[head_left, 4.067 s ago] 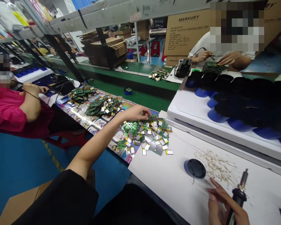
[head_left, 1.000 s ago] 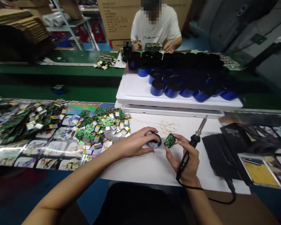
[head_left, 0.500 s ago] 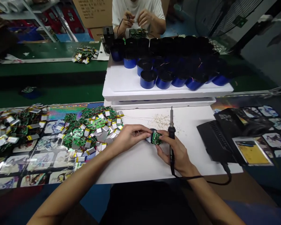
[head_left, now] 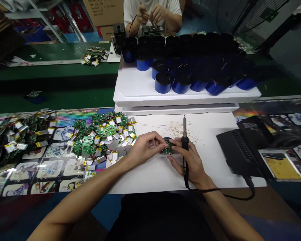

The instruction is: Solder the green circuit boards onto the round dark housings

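On your white work sheet [head_left: 150, 177], the small green circuit board [head_left: 168, 147] sits midway between both hands, against a black round disc [head_left: 166, 139]. Your left hand [head_left: 146, 147] pinches the board from the left; your right hand [head_left: 190, 164], narrowly closed around a soldering iron [head_left: 185, 142] held tip upward, meets its right edge. You cannot read the board's long axis from this view.

The person is wearing a plain black garment [head_left: 160, 217] across the lap, with the left hand [head_left: 144, 149] and right hand [head_left: 192, 165] showing bare.
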`<state>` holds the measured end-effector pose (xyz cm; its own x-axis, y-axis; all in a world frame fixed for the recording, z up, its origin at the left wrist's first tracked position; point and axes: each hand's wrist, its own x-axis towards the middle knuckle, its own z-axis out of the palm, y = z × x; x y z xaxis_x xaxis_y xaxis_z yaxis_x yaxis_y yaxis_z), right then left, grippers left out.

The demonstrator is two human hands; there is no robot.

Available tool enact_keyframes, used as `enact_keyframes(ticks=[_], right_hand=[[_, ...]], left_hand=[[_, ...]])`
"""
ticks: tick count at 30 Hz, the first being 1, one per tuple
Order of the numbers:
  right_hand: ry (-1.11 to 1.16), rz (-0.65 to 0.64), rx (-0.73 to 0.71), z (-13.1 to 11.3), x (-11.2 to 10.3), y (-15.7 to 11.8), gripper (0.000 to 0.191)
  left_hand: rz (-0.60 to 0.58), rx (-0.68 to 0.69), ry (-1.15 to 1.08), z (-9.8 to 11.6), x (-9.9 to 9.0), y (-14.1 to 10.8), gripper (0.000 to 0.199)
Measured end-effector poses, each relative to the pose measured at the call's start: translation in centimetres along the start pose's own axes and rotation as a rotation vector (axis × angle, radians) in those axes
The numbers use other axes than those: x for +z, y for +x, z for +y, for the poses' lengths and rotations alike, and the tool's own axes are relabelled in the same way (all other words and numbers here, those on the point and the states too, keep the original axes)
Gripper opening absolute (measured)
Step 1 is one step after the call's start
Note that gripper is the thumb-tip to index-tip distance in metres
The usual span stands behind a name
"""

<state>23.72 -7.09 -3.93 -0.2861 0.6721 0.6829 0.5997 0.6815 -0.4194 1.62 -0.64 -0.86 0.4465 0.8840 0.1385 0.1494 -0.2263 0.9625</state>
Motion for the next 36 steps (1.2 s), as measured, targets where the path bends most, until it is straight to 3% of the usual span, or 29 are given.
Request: enact_keyframes(ticks=[7, 14, 31, 36], right_hand=[[0.129, 0.167, 0.079, -1.6, -0.4, 1.5, 0.061], [0.180, 0.204, 0.166, -2.4, 0.7, 2.6, 0.050], [0.226, 0.203, 0.179, -1.6, 1.0, 2.3, 0.045], [0.218, 0.205, 0.181, -1.5, 1.0, 2.3, 0.043]], left_hand=[[-0.026, 0.164, 0.040, -0.4, 0.1, -0.1, 0.015], [-0.077, 0.304, 0.070, -0.3, 0.1, -0.1, 0.010], [-0.100, 0.201, 0.031, 0.2, -0.4, -0.1, 0.019], [-0.122, 0.139, 0.010, 0.2, -0.4, 0.1, 0.032]])
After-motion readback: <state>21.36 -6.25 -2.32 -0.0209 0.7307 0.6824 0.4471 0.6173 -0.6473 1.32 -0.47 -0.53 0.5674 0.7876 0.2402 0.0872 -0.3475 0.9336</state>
